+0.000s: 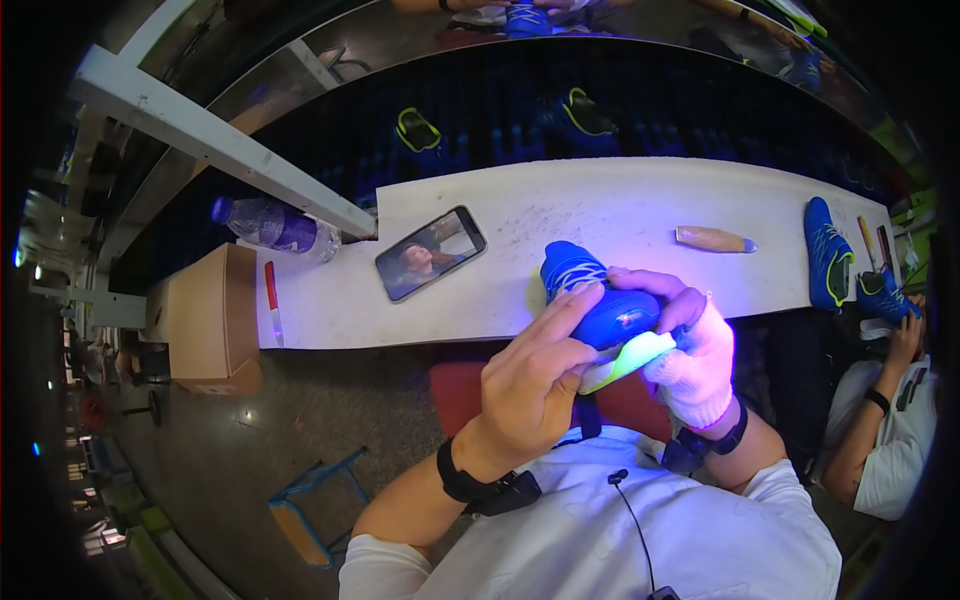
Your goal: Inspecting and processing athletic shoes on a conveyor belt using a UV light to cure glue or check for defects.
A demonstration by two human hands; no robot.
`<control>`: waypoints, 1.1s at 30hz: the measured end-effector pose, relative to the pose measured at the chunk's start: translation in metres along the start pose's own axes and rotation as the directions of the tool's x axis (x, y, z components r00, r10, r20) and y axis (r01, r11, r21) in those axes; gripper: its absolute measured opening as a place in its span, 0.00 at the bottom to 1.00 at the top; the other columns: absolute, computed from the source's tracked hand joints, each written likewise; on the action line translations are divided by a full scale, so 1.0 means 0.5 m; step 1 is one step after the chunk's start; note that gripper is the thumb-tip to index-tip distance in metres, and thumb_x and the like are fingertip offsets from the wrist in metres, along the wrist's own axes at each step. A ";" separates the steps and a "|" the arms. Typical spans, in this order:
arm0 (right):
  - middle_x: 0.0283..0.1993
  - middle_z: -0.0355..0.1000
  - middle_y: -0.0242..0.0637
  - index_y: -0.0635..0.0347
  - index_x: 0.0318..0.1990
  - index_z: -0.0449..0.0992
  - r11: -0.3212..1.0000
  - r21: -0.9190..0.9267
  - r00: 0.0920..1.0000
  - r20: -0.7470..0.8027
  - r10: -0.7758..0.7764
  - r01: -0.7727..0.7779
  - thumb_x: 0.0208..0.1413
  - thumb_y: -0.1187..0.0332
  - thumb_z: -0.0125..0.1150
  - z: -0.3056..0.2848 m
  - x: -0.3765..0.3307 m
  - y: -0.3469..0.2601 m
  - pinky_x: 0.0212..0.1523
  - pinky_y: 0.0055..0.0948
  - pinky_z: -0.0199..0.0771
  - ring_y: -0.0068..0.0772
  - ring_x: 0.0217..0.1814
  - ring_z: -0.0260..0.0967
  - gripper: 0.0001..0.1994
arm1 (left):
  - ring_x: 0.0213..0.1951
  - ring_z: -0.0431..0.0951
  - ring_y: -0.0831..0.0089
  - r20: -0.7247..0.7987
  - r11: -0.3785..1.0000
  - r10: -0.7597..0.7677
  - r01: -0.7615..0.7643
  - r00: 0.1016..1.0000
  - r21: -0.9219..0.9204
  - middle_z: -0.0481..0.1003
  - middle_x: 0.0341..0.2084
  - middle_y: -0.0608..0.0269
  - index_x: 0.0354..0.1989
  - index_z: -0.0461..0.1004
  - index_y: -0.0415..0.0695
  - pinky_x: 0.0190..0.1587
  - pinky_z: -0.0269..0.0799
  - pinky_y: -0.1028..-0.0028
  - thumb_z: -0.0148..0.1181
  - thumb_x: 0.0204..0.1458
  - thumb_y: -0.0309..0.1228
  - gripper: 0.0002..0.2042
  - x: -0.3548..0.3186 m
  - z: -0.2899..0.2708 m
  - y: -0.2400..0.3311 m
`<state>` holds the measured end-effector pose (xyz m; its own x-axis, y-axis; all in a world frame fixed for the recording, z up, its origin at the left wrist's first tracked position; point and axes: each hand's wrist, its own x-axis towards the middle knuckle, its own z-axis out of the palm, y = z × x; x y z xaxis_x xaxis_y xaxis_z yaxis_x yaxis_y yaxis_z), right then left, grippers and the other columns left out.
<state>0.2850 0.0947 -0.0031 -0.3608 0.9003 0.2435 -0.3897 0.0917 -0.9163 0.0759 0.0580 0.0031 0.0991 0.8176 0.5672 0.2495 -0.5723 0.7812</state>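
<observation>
A blue lace-up sports shoe is held between my hands in front of my chest, over the table's near edge. A pale, glowing yellow-green sole sits at its near side; it looks partly apart from the blue upper. My bare left hand is closed on the shoe, with fingers across its left side and by the sole's left end. My right hand, in a white glove with bare fingertips, grips the shoe's right side and the sole's right end. Violet light falls on this hand.
On the white table lie a phone, a red-handled knife and a tan-handled tool. A water bottle and a cardboard box stand left. Another blue shoe lies right, near a co-worker's hand. Shoes lie on the dark conveyor beyond.
</observation>
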 end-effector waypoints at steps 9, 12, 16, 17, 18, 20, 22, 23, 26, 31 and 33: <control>0.68 0.71 0.62 0.60 0.41 0.71 0.996 -0.046 0.997 -0.025 -0.072 0.071 0.57 0.69 0.78 0.007 -0.015 0.013 0.72 0.56 0.69 0.57 0.74 0.67 0.16 | 0.67 0.75 0.38 -0.068 0.983 -0.104 0.092 0.992 -0.160 0.73 0.62 0.24 0.50 0.66 0.37 0.71 0.67 0.45 0.73 0.61 0.42 0.25 -0.059 0.045 0.011; 0.67 0.73 0.61 0.58 0.41 0.71 0.990 -0.103 0.995 -0.023 -0.097 0.094 0.53 0.71 0.81 0.011 -0.022 0.011 0.73 0.56 0.68 0.57 0.75 0.68 0.19 | 0.71 0.70 0.38 -0.169 0.891 -0.312 0.227 0.935 -0.393 0.72 0.63 0.25 0.48 0.64 0.40 0.75 0.58 0.44 0.77 0.57 0.34 0.24 -0.076 0.068 0.021; 0.65 0.76 0.58 0.56 0.40 0.71 0.977 -0.159 0.989 -0.009 -0.148 0.145 0.48 0.72 0.84 0.011 -0.031 0.010 0.77 0.58 0.62 0.54 0.72 0.71 0.21 | 0.71 0.69 0.39 -0.156 0.885 -0.329 0.247 0.931 -0.395 0.72 0.63 0.25 0.47 0.65 0.40 0.76 0.53 0.42 0.77 0.58 0.30 0.22 -0.086 0.072 0.032; 0.64 0.76 0.58 0.55 0.40 0.71 0.968 -0.191 0.987 0.003 -0.163 0.161 0.48 0.72 0.84 0.009 -0.034 0.010 0.78 0.59 0.61 0.53 0.72 0.72 0.21 | 0.71 0.69 0.40 -0.142 0.885 -0.319 0.241 0.937 -0.399 0.72 0.63 0.25 0.46 0.65 0.40 0.77 0.51 0.41 0.76 0.57 0.28 0.21 -0.089 0.069 0.033; 0.64 0.76 0.58 0.55 0.40 0.71 0.970 -0.191 0.988 0.009 -0.154 0.153 0.48 0.72 0.84 0.008 -0.036 0.012 0.78 0.59 0.61 0.53 0.72 0.72 0.21 | 0.71 0.69 0.40 -0.129 0.878 -0.335 0.259 0.933 -0.402 0.73 0.63 0.25 0.45 0.66 0.40 0.77 0.49 0.39 0.76 0.57 0.26 0.20 -0.092 0.067 0.033; 0.64 0.76 0.57 0.53 0.41 0.71 0.962 -0.201 0.983 0.021 -0.185 0.185 0.49 0.72 0.84 0.004 -0.042 0.016 0.79 0.61 0.58 0.52 0.70 0.74 0.21 | 0.71 0.69 0.40 -0.124 0.879 -0.325 0.252 0.938 -0.404 0.73 0.63 0.25 0.44 0.66 0.40 0.77 0.49 0.39 0.77 0.56 0.26 0.20 -0.100 0.065 0.033; 0.64 0.77 0.58 0.53 0.41 0.70 0.962 -0.197 0.982 0.019 -0.189 0.189 0.49 0.72 0.84 0.002 -0.047 0.021 0.79 0.61 0.57 0.52 0.70 0.74 0.22 | 0.71 0.70 0.39 -0.121 0.876 -0.340 0.267 0.932 -0.402 0.73 0.63 0.25 0.43 0.66 0.40 0.77 0.48 0.38 0.77 0.56 0.26 0.20 -0.106 0.068 0.033; 0.63 0.77 0.58 0.53 0.41 0.70 0.958 -0.209 0.980 0.025 -0.197 0.198 0.49 0.73 0.84 0.001 -0.048 0.023 0.79 0.61 0.57 0.53 0.70 0.74 0.22 | 0.71 0.69 0.39 -0.119 0.876 -0.336 0.263 0.934 -0.405 0.73 0.63 0.25 0.43 0.66 0.41 0.77 0.47 0.38 0.77 0.56 0.26 0.19 -0.107 0.071 0.032; 0.63 0.77 0.57 0.53 0.42 0.70 0.950 -0.226 0.976 0.058 -0.209 0.217 0.48 0.73 0.84 -0.001 -0.048 0.025 0.79 0.63 0.57 0.54 0.70 0.74 0.23 | 0.71 0.70 0.39 -0.134 0.881 -0.300 0.220 0.945 -0.420 0.74 0.62 0.26 0.44 0.66 0.41 0.77 0.48 0.38 0.77 0.55 0.24 0.20 -0.095 0.069 0.038; 0.62 0.79 0.51 0.53 0.35 0.71 0.903 -0.336 0.963 0.139 -0.232 0.267 0.44 0.69 0.88 -0.002 -0.030 0.013 0.71 0.54 0.73 0.52 0.64 0.80 0.23 | 0.64 0.74 0.47 -0.118 0.856 -0.343 0.258 0.932 -0.448 0.77 0.57 0.37 0.49 0.70 0.40 0.72 0.60 0.47 0.75 0.57 0.28 0.18 -0.047 0.016 0.053; 0.62 0.79 0.48 0.53 0.32 0.71 0.872 -0.398 0.956 0.185 -0.229 0.286 0.43 0.67 0.89 -0.004 -0.022 0.014 0.67 0.49 0.78 0.52 0.62 0.81 0.23 | 0.57 0.73 0.53 0.105 0.969 -0.226 0.234 0.968 -0.076 0.77 0.53 0.46 0.53 0.75 0.40 0.65 0.66 0.55 0.70 0.62 0.37 0.17 -0.036 -0.011 0.048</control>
<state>0.2879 0.0864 -0.0126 -0.4123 0.7609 0.5010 -0.1052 0.5065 -0.8558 0.0746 0.0291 0.0131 0.1411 0.9277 0.3456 0.1921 -0.3681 0.9097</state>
